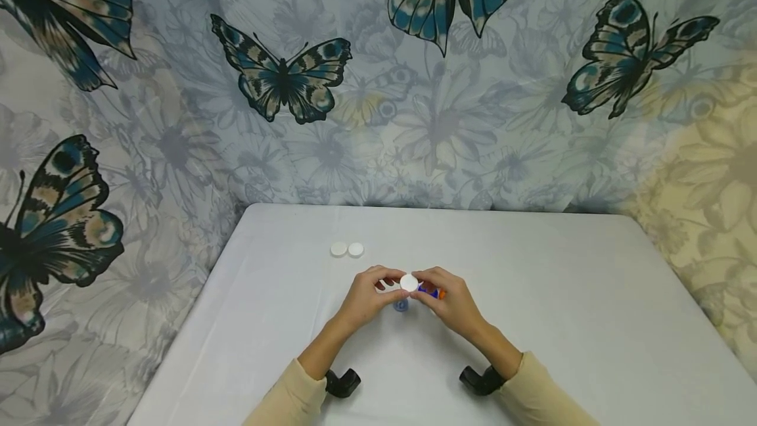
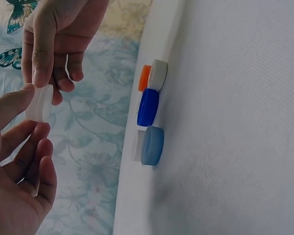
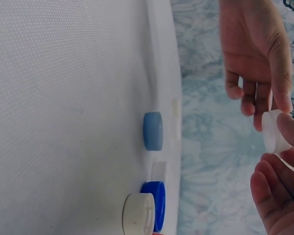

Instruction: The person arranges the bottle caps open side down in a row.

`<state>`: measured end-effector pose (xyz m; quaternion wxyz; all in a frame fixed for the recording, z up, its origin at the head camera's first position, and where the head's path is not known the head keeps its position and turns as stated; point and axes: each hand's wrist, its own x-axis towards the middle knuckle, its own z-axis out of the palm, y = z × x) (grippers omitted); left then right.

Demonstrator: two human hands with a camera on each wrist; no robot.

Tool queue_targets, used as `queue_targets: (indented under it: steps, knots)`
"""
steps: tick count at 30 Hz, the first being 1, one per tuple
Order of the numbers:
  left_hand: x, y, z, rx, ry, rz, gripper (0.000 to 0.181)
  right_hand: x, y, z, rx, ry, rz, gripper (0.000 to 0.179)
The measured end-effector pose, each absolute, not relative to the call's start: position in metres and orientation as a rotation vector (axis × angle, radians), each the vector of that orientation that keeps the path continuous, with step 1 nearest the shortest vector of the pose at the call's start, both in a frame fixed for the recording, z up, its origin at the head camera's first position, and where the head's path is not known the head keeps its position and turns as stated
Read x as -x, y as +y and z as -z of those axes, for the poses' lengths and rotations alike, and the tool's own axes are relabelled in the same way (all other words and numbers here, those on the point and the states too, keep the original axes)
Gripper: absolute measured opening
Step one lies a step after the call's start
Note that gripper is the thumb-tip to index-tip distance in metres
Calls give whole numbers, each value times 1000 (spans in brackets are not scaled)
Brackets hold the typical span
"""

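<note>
A white plastic bottle cap (image 1: 409,283) is held up between both hands over the table. My left hand (image 1: 365,296) pinches it at one edge, thumb and fingertips on the rim. From the other side my right hand (image 1: 448,298) grips its opposite edge with thumb and fingertips. Below the hands, a light blue cap (image 2: 152,146) stands on the table with a whitish cap (image 3: 159,171) close by. A dark blue cap (image 2: 148,107), an orange cap (image 2: 144,78) and another white cap (image 2: 158,75) stand near them; in the head view the right hand partly covers this group.
Two white caps (image 1: 347,250) lie side by side farther back on the white-covered table (image 1: 266,268). Behind the table's far edge hangs a cloth backdrop (image 1: 443,130) with butterflies and flowers. Black wrist mounts (image 1: 343,383) sit at both sleeves.
</note>
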<state>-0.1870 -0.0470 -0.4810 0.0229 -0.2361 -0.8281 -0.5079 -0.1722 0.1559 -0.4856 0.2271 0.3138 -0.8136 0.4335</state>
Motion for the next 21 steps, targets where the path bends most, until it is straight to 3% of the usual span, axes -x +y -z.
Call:
queue_targets:
  steps: [21]
  knots:
    - [193,-46,480,764,-2568,1507,31,175,156,479,-782,-2324,-1210,29]
